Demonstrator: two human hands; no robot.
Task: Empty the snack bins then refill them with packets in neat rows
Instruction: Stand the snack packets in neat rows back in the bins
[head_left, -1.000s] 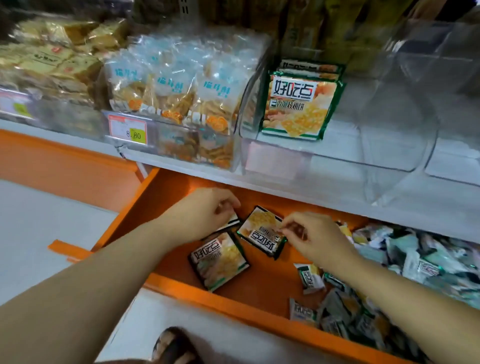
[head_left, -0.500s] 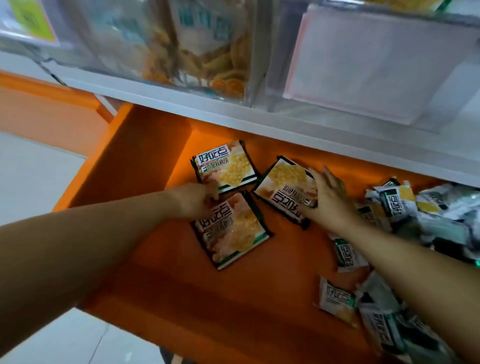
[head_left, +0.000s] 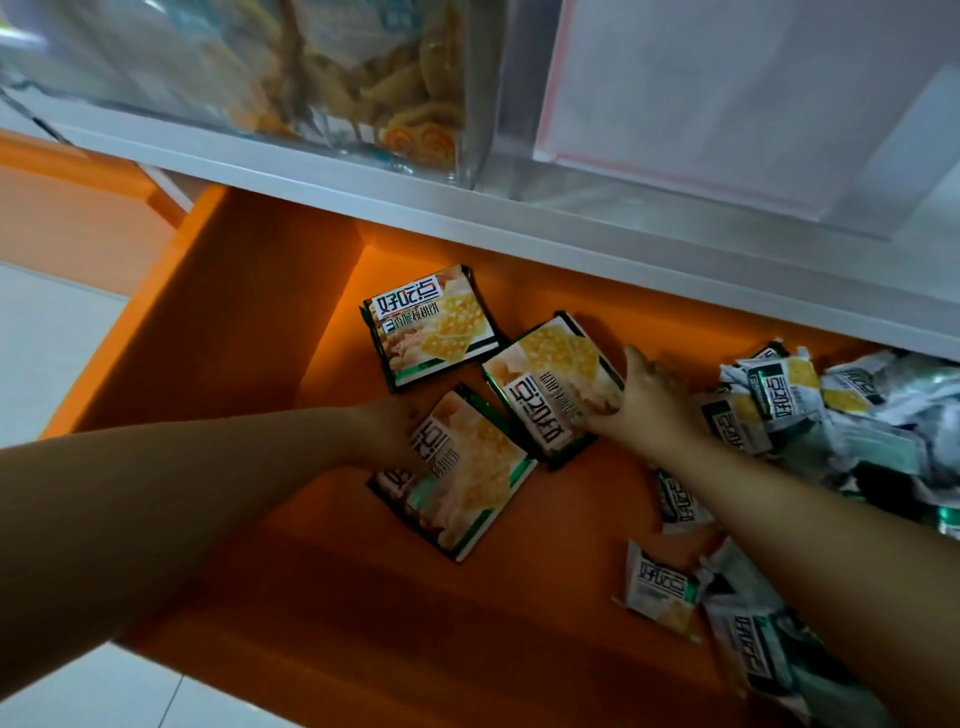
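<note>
Both arms reach forward and down into an orange drawer (head_left: 249, 312) that sits under a white shelf (head_left: 519, 228).

The left forearm comes in from the lower left, nearly level. The left hand (head_left: 397, 431) rests on the left edge of the near packet (head_left: 467, 483). Its fingers are blurred against the wrapper, so I cannot tell whether they grip the packet or only lie on it.

The right forearm slants in from the lower right. The right hand (head_left: 644, 397) has its thumb raised and its fingers curled round the right edge of the middle packet (head_left: 545, 379), gripping it. That packet lies tilted, its lower corner over the near packet's top edge.

A far packet (head_left: 431, 322) lies flat just beyond them, near the drawer's back wall and touched by neither hand.

Small packets (head_left: 789, 389) lie heaped loosely along the drawer's right side, beside and under the right arm.

Two clear bins (head_left: 483, 130) stand on the shelf above.
</note>
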